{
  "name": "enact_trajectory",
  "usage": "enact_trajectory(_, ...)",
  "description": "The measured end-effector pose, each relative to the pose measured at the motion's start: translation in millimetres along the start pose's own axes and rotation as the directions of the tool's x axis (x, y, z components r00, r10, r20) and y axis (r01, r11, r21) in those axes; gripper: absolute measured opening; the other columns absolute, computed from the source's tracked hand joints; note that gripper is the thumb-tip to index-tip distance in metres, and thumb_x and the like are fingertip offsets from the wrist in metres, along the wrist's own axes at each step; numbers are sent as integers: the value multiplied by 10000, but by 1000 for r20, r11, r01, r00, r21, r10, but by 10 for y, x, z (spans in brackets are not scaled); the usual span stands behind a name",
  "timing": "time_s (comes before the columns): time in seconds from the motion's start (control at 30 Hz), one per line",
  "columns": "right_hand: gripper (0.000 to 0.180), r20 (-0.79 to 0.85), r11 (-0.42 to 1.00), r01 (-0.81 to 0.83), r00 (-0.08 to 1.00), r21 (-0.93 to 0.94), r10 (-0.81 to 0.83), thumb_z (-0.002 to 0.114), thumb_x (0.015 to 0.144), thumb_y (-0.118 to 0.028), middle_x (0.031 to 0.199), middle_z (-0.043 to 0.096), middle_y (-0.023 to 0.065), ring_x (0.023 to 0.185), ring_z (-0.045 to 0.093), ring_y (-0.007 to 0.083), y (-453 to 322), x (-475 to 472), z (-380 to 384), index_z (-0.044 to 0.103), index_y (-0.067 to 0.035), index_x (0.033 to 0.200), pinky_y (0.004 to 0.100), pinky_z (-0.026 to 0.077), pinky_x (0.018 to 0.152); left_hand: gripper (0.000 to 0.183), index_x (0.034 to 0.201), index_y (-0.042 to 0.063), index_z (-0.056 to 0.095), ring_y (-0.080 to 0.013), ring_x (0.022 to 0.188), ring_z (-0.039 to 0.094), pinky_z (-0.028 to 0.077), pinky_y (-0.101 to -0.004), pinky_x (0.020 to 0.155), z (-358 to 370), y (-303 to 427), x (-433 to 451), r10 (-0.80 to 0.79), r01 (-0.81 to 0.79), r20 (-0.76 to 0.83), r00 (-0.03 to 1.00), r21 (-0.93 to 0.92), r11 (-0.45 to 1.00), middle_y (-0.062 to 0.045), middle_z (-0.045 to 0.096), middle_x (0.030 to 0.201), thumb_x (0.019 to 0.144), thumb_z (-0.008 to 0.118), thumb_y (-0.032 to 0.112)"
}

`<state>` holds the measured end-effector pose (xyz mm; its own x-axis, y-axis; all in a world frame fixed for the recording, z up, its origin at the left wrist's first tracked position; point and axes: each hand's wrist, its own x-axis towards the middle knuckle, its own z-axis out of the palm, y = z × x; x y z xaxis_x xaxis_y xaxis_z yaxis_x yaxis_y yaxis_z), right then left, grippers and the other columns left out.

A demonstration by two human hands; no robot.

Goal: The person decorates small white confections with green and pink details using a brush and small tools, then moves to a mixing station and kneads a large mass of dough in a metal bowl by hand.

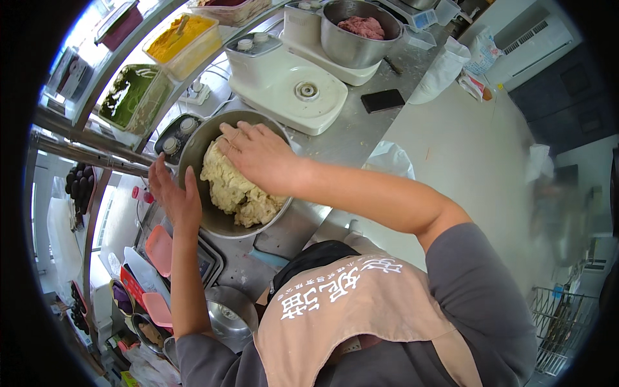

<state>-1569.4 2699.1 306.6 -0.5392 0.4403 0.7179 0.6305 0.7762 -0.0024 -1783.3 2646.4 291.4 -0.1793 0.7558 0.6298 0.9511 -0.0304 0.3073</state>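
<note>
A pale yellow lump of dough [237, 186] with a rough, torn surface sits inside a round metal mixing bowl [194, 145]. My right hand [263, 155] lies across the dough's upper side, palm down and fingers a little apart. At the bowl's left rim is my left hand [176, 198], with thumb and fingers spread; whether it presses on the bowl is unclear. Behind the bowl, the knobbed control panel of a stand mixer [178, 138] is partly visible.
Beyond the bowl stands a bare mixer base [290, 87], then another mixer bowl [355, 51] with pink dough. A black phone [382, 101] lies near the counter edge. Shelf tubs hold yellow [181, 43] and green [133, 96] contents. An empty metal bowl [232, 312] stands nearer me.
</note>
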Motion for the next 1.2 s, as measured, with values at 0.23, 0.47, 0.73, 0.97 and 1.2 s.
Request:
enact_trajectory(0.23, 186, 440, 849, -390, 872, 358, 215, 583, 881, -258, 761, 652, 99, 731, 656, 311, 218, -106, -379, 593, -86, 810, 434, 495, 583, 270, 756, 8, 532, -203, 664, 444, 358, -324, 634, -30, 640, -56, -126, 181, 169, 978, -371, 911, -49, 525, 695, 994, 467, 118)
enact_trajectory(0.47, 363, 258, 508, -444, 881, 738, 396, 514, 939, -395, 1139, 603, 155, 1117, 544, 329, 101, -204, -84, 619, -108, 1134, 430, 414, 920, 557, 1098, 9, 501, -175, 944, 471, 363, -306, 854, 288, 1259, -128, -516, 455, 251, 819, -833, 316, -77, 525, 1012, 1007, 321, 528)
enact_trajectory(0.73, 497, 637, -672, -499, 769, 548, -51, 495, 937, -440, 1420, 428, 162, 1347, 356, 357, -210, -147, -214, 503, -140, 1334, 435, 239, 1114, 663, 1510, 59, 205, -274, 1418, 252, 170, -389, 1158, 377, 1445, -162, -230, 149, -16, 973, -717, 681, -154, 261, 1545, 1004, 309, 473)
enact_trajectory(0.97, 531, -151, 441, 157, 987, 884, -49, 532, 896, -450, 1424, 439, 125, 1349, 353, 324, 421, -228, -502, 509, -142, 1328, 539, 147, 1104, 677, 1528, 142, 196, -339, 1437, 207, 152, -425, 1177, 58, 2386, 165, -523, 341, 470, 710, -881, -328, -170, 240, 1552, 988, 229, 549)
enact_trajectory(1.2, 267, -104, 799, -16, 990, 601, 98, 661, 779, -185, 1162, 615, 83, 1078, 582, 273, 1991, -766, -453, 622, -130, 1037, 430, 409, 960, 555, 1451, 85, 387, -335, 1370, 341, 234, -426, 1130, 13, 2255, 218, -459, 442, 126, 879, -573, 690, -180, 340, 1500, 1029, 303, 436)
